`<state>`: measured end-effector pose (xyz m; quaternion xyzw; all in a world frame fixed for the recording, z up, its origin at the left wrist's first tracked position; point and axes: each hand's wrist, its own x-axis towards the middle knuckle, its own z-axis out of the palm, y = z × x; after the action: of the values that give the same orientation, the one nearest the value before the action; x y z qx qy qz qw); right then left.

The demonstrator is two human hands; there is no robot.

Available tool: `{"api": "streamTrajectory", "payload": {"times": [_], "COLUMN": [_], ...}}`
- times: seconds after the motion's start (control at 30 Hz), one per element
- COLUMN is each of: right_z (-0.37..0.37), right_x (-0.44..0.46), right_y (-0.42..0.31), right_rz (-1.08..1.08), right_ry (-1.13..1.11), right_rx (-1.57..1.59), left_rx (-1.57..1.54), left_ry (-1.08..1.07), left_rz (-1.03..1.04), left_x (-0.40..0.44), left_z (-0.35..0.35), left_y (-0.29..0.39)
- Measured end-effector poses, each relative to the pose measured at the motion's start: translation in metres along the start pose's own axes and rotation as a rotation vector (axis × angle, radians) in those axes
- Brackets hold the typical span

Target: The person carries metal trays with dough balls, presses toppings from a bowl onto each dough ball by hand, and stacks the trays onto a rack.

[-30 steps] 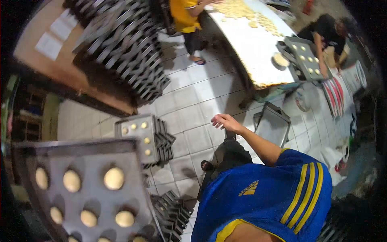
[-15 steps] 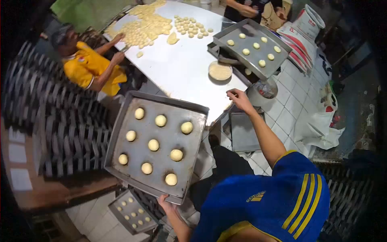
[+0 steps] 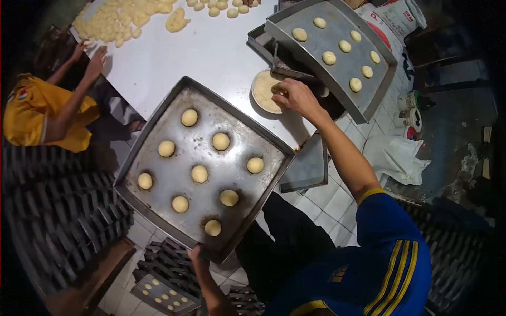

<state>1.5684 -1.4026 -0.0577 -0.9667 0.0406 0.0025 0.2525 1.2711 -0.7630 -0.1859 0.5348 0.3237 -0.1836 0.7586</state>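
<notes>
And here's your left hand (image 3: 196,254) on the near rim of the big tray (image 3: 240,158), thumb up at the edge, the other fingers lost to view underneath. That grip is closed on the rim, and the tray hangs out in front of you, its far side reaching over the tabletop (image 3: 174,58). Nine dough balls (image 3: 199,174) on it, spaced apart, every one in full view!

Over to your right hand (image 3: 298,100), down at the bowl (image 3: 266,92) of pale, crumbly stuff. Fingers curled, grip partly closed, tips at the contents; whether they have hold of any, you can't tell from here, and the hand covers part of the bowl's right side.

Just beside it, a second tray (image 3: 337,63) sits tilted over other trays, eight balls showing; the ones beneath are mostly hidden. Up top, the dough pieces (image 3: 118,21) run out of view at the upper edge. On the left, a co-worker in a yellow shirt (image 3: 50,113) has both hands at the tabletop's edge, face out of sight. Down low, a smaller-looking tray (image 3: 164,296) of dough balls lies half in shadow, and the dark tray stacks (image 3: 63,205) blur together on the left, too dim to count.
</notes>
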Motion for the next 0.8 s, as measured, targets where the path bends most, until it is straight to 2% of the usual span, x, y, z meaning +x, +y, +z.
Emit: {"api": "streamTrajectory", "payload": {"times": [0.1,0.17,0.2,0.23,0.3,0.33,0.37,0.4,0.47,0.5,0.53,0.6,0.67,0.7,0.8], "right_z": [0.008,0.013,0.014,0.016,0.017,0.016,0.014,0.018,0.007,0.004,0.009,0.011,0.026,0.036,0.084], "right_x": [0.005,0.006,0.008,0.009,0.001,0.000,0.000,0.000,0.000,0.004,0.002,-0.008,-0.019,-0.023,-0.040], "right_y": [-0.008,-0.010,-0.015,-0.018,-0.033,-0.036,-0.040,-0.033,-0.050,-0.043,-0.029,-0.060,-0.082,-0.101,-0.156], "right_rz": [-0.064,-0.109,-0.105,-0.121,-0.138,-0.134,-0.080,-0.041,0.194,0.196,0.224,0.377,0.342,0.324,0.213], "right_ry": [0.059,0.058,0.042,0.035,0.026,0.016,-0.007,0.009,-0.042,-0.081,-0.059,-0.091,-0.222,-0.276,-0.446], "right_rx": [-0.071,-0.170,-0.195,-0.204,-0.224,-0.233,-0.206,-0.129,0.173,0.242,0.462,0.708,0.735,0.646,0.759], "left_rx": [0.054,0.223,0.159,0.089,0.151,0.135,0.024,0.004,0.022,0.021,0.014,-0.003,-0.032,-0.042,-0.006], "left_ry": [0.070,0.133,0.178,0.229,0.173,0.169,0.209,0.235,0.289,0.317,0.251,0.202,0.216,0.227,0.100], "left_rz": [-0.010,-0.062,-0.081,-0.094,-0.042,-0.041,-0.084,-0.093,-0.178,-0.208,-0.174,-0.154,-0.046,-0.058,-0.085], "left_x": [0.009,0.028,0.028,0.029,0.020,0.014,0.008,0.008,0.007,0.007,0.008,0.010,0.014,0.015,0.016], "left_z": [0.029,-0.007,-0.028,-0.019,-0.025,-0.013,0.031,0.044,0.054,0.057,0.056,0.053,0.051,0.049,0.050], "left_y": [0.018,0.004,-0.015,-0.014,-0.024,-0.022,0.012,0.021,0.027,0.028,0.028,0.022,0.010,0.009,0.019]}}
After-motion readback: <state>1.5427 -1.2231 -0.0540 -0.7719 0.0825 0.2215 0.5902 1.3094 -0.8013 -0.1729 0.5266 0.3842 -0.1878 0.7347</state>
